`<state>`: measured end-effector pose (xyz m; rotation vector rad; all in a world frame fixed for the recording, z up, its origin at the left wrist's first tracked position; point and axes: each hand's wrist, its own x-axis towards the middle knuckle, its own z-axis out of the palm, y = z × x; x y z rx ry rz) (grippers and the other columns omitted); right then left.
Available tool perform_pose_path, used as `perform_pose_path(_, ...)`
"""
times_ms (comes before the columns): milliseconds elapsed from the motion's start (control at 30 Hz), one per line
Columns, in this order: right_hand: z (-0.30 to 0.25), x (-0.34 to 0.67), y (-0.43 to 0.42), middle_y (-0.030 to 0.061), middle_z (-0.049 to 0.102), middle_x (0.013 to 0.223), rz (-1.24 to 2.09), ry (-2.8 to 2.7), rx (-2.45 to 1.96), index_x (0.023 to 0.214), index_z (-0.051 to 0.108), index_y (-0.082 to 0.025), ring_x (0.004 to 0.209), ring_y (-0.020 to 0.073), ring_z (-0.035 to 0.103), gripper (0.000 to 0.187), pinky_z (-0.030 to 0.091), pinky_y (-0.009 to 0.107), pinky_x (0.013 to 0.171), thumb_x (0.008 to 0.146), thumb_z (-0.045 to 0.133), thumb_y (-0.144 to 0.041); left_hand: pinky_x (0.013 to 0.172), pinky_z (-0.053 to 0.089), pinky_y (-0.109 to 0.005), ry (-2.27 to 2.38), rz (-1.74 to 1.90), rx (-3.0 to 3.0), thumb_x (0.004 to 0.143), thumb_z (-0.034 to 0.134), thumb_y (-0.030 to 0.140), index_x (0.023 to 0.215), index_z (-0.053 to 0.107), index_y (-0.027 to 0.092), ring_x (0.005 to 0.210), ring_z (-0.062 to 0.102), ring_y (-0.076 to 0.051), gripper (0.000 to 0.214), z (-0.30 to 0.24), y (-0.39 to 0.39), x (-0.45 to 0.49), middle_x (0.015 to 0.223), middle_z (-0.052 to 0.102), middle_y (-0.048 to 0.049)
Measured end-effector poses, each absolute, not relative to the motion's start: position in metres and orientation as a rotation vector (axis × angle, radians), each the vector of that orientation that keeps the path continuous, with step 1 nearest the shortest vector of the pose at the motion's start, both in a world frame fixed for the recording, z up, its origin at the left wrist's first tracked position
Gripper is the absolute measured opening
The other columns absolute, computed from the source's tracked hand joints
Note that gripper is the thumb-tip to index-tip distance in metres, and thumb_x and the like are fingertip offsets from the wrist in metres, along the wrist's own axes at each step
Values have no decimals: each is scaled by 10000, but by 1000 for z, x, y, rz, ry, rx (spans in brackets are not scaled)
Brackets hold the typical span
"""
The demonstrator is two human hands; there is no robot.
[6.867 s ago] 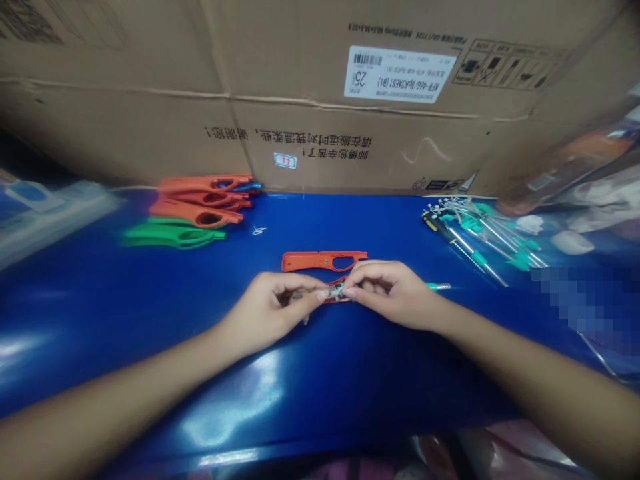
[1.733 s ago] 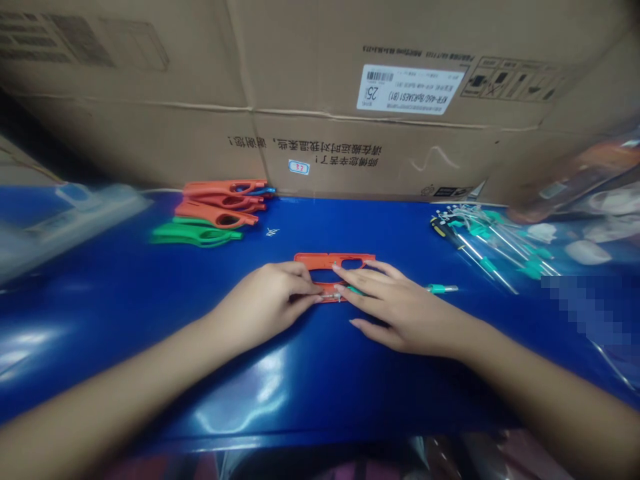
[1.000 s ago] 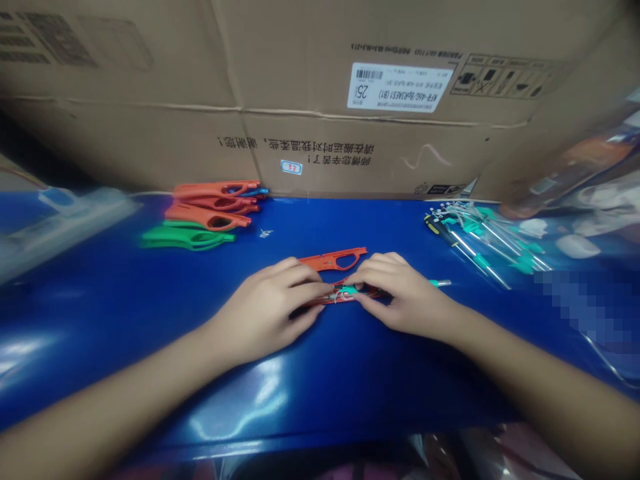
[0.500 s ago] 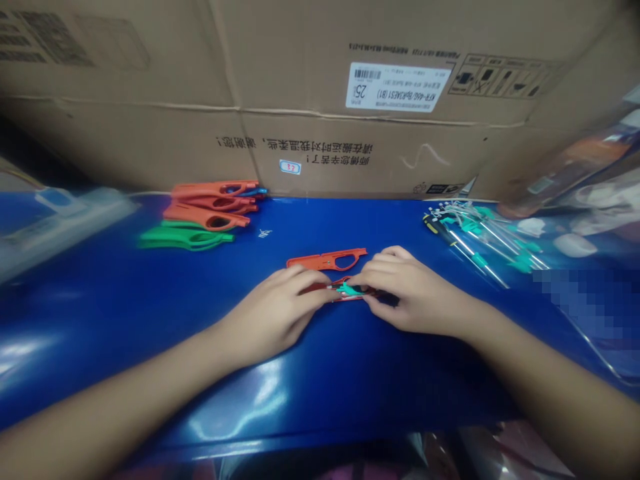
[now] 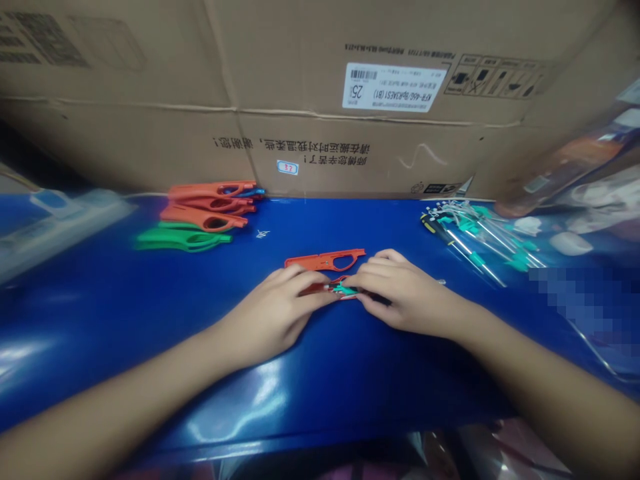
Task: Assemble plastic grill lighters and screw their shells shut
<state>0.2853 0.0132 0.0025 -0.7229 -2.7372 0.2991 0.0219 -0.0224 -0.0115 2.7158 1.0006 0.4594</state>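
Observation:
Between my hands lies an orange casing half (image 5: pixel 316 289), like the handle shell of a stick lighter, with a small teal trigger-like piece (image 5: pixel 345 289) in it. My left hand (image 5: pixel 280 307) has its fingers closed on the casing's left part. At the other end, my right hand (image 5: pixel 407 290) is pinched around the casing and the teal piece; its fingertips partly hide them. Just beyond, a matching orange casing half (image 5: pixel 304 261) with a finger loop rests on the blue table, inner side up.
Orange casings (image 5: pixel 193 215) and green casings (image 5: pixel 187 241) are piled at the back left, near tiny pale pieces (image 5: pixel 263 234). Back right lie metal rods with teal parts (image 5: pixel 493 237) and a black-yellow handled tool (image 5: pixel 435 229). A cardboard box (image 5: pixel 300 80) walls the far edge.
The fingers of my right hand have shifted slightly left over the teal piece. My left hand keeps its hold, and the whole view has moved a little.

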Motion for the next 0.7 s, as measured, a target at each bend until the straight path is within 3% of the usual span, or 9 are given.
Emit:
perform_pose_path(200,-2,285,20,88,669,1166,233,-2663,-786,1159,681,-211,1104,233,584,235,396,434,999,979,530,-212,986,499,-428,977,524,2723,1028,447,168,1383,585,294,1181,594,-246,402,-16,-23,20,1332,635,-66)
perform_pose_path(367,-14,289,28,112,603,1320,235,-2558,-975,1206,678,-231,1238,278,533,302,405,504,1053,955,529,-153,951,516,-404,993,652,2711,1007,524,203,1275,657,260,1125,653,-223,305,-17,-23,19,1256,694,-49)
perform_pose_path(533,-17,290,33,106,617,1226,458,-2407,-1130,903,697,-207,1151,270,600,87,475,484,996,883,636,-148,956,524,-421,1079,764,2635,979,559,200,1234,687,233,1114,641,-231,287,-14,-22,20,1233,702,-59)
perform_pose_path(700,-11,284,30,65,670,978,555,-2231,-1082,882,648,-193,899,196,654,36,527,358,832,905,627,-178,1024,498,-465,1175,865,2594,981,544,183,1285,660,211,1203,598,-253,327,-15,-19,19,1285,680,-88)
